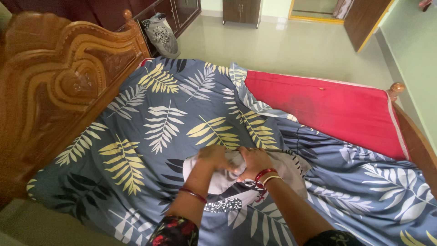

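Both hands meet near the middle of the bed, bunched into a fold of the leaf-print sheet. The left hand is clenched on a gathered wad of the sheet's pale underside; the right hand grips the same wad just beside it, fingers curled in, so the two touch. Bangles sit on the right wrist and a thin one on the left.

The sheet lies over most of the bed, up against the carved wooden headboard on the left. Toward the far right corner it is pulled back in wrinkles, leaving the red mattress bare. A patterned bag leans by a dark cabinet on the tiled floor beyond.

Judging from this, the main risk is the sheet dragging: a hard tug on the wad could pull more cloth off the far side and widen the bare red patch. The bangles could also snag the loose folds under the right wrist. With so much cloth bunched in one spot, part of it may slip from the grip.
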